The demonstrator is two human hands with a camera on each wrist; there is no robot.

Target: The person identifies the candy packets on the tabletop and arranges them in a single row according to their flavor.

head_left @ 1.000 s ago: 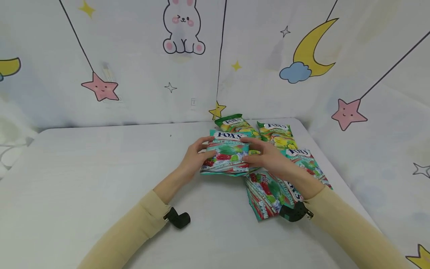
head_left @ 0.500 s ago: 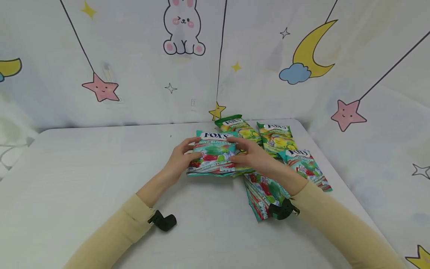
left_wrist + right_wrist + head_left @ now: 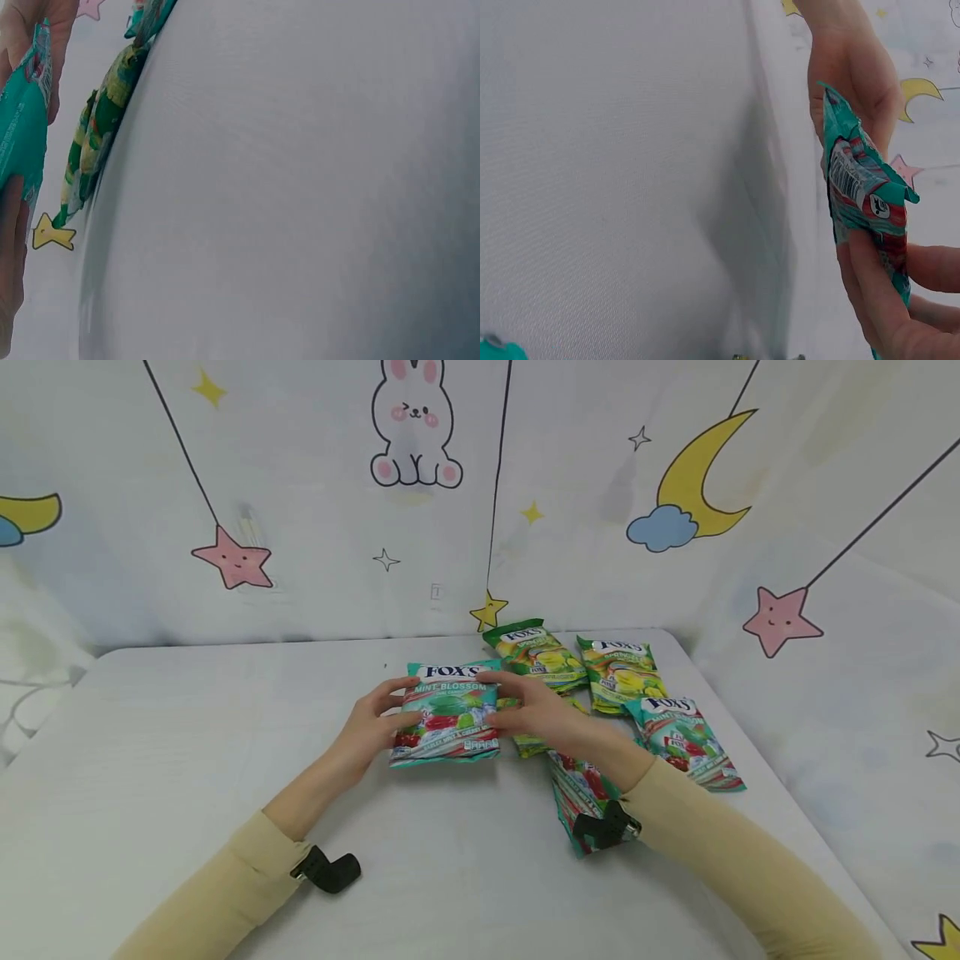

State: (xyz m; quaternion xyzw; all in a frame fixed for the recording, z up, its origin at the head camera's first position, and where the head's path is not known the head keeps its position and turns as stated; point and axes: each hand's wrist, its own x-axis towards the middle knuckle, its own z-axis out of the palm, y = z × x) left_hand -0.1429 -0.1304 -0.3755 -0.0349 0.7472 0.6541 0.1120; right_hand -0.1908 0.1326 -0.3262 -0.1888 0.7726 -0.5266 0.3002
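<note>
A teal FOX'S Mint Blossom candy bag [image 3: 450, 714] is held above the white table between both hands, its printed front toward the head camera. My left hand [image 3: 367, 727] grips its left edge with thumb in front. On the opposite edge my right hand [image 3: 531, 714] pinches the bag the same way. Seen from the right wrist, the candy bag [image 3: 866, 195] stands edge-on, with fingers on both its sides. Just behind the right hand lies a yellow-green candy bag [image 3: 529, 745], mostly covered by that hand.
Two yellow-green FOX'S bags [image 3: 542, 658] lie at the table's back right. One teal bag [image 3: 688, 745] rests near the right edge; more teal packaging [image 3: 577, 793] lies partly under the right forearm. A printed cloth wall [image 3: 322, 527] stands behind the white table [image 3: 187, 760].
Both hands have carried the teal candy bag to the left, away from the other bags, and slightly nearer. More of the yellow-green bags now shows.
</note>
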